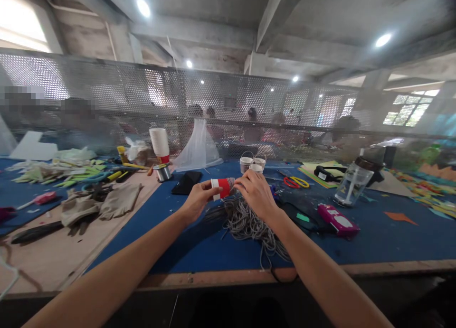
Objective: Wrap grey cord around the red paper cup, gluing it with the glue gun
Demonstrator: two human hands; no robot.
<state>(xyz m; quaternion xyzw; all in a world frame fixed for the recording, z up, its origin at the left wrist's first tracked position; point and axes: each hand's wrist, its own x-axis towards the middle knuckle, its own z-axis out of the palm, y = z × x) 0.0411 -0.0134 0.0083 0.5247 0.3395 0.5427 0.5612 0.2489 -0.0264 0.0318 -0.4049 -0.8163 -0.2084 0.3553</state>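
Observation:
My left hand [198,199] grips a red and white paper cup [223,189], which lies tilted on its side in the air above the table. Grey cord is wrapped around the cup's right end. There my right hand [256,192] has its fingers pinched together at the cord, though the fingertips partly hide it. Below both hands lies a loose heap of grey cord [251,221], trailing toward the table's front edge. Just behind my right hand stand several small white cups with thin handles [245,163].
A stack of white paper cups [159,142], a wire spool [164,173] and a black phone [187,182] are at left. Work gloves [119,201] lie farther left. Scissors [296,182], a magenta box [337,220] and a clear bottle [351,183] stand right. Mesh screen [228,109] behind.

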